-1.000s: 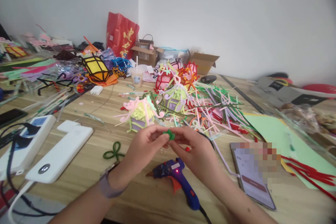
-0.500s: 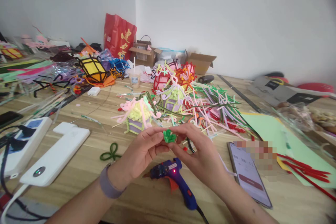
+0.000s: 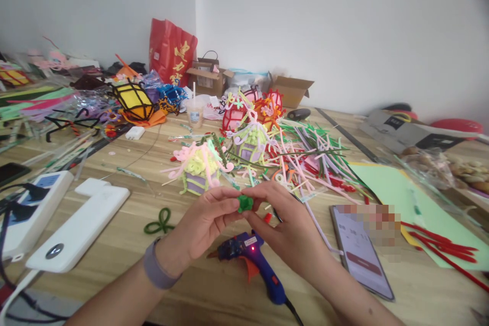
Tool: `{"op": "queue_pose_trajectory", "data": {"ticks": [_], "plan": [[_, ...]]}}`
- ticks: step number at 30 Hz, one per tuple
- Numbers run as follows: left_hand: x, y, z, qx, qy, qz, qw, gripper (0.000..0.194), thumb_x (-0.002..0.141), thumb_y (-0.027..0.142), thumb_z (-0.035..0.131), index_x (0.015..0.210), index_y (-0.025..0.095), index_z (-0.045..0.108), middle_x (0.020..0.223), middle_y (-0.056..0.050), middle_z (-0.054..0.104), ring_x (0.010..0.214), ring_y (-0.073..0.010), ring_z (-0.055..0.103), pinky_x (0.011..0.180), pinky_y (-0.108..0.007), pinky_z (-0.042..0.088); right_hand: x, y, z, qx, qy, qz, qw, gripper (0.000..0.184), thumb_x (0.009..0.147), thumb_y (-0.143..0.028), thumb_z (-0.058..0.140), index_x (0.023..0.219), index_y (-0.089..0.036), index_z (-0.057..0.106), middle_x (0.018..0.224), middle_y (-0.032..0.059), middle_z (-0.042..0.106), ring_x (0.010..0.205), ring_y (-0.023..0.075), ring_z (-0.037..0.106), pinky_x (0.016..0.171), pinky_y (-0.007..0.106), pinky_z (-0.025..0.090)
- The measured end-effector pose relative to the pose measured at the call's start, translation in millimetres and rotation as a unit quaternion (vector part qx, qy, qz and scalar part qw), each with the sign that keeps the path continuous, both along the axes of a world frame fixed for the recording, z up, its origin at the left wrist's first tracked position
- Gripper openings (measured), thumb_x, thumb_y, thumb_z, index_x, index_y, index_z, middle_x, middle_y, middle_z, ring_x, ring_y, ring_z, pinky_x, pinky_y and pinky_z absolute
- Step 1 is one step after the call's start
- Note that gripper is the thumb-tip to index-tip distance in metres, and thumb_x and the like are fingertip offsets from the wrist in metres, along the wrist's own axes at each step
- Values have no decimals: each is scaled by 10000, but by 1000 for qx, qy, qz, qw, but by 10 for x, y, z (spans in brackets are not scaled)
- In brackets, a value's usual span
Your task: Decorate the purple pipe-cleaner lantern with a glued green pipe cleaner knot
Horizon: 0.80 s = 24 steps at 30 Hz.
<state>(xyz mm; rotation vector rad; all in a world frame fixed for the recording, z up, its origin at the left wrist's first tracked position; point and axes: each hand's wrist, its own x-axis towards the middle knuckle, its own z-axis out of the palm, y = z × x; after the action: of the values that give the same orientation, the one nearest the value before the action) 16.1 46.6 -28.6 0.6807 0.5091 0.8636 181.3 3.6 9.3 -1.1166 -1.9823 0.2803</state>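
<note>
Both of my hands meet above the wooden table [image 3: 214, 285], pinching one small green pipe-cleaner piece [image 3: 245, 203] between their fingertips. My left hand [image 3: 204, 224], with a grey band at the wrist, grips it from the left. From the right, my right hand [image 3: 288, 226] closes on the same piece. Just below the hands lies a blue glue gun [image 3: 254, 262] with a red light on. A small pipe-cleaner house [image 3: 198, 165] with a pink and yellow roof stands right behind the hands.
A phone [image 3: 361, 254] lies to the right, beside green paper [image 3: 397, 191] and red stems. Loose pipe cleaners [image 3: 305, 155] and more small houses pile up behind. At left sit a white power bank [image 3: 78, 232], a power strip [image 3: 32, 206] and a green loop [image 3: 160, 221].
My fingers have turned the green piece slightly and closed in tighter round it. The view has shifted a little to the right; nothing else on the table moved.
</note>
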Motion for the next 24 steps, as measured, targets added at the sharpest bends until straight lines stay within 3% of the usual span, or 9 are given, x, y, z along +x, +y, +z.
{"op": "queue_pose_trajectory", "data": {"ticks": [15, 24], "plan": [[-22, 28, -2, 19, 38, 14, 999, 237, 682, 268, 808, 876, 137, 771, 880, -56, 754, 796, -136, 670, 769, -229, 523, 83, 47, 48, -50, 9, 40, 998, 264, 866, -132, 629, 1088, -270, 672, 881, 3, 696, 794, 140, 644, 718, 240, 505], [-21, -10, 33, 123, 82, 35, 988, 281, 663, 290, 829, 922, 191, 783, 892, -57, 772, 868, -182, 679, 833, -285, 516, 81, 7, 33, -44, 3, -3, 999, 240, 835, -120, 649, 1048, -228, 670, 845, 4, 706, 745, 135, 664, 688, 229, 511]]}}
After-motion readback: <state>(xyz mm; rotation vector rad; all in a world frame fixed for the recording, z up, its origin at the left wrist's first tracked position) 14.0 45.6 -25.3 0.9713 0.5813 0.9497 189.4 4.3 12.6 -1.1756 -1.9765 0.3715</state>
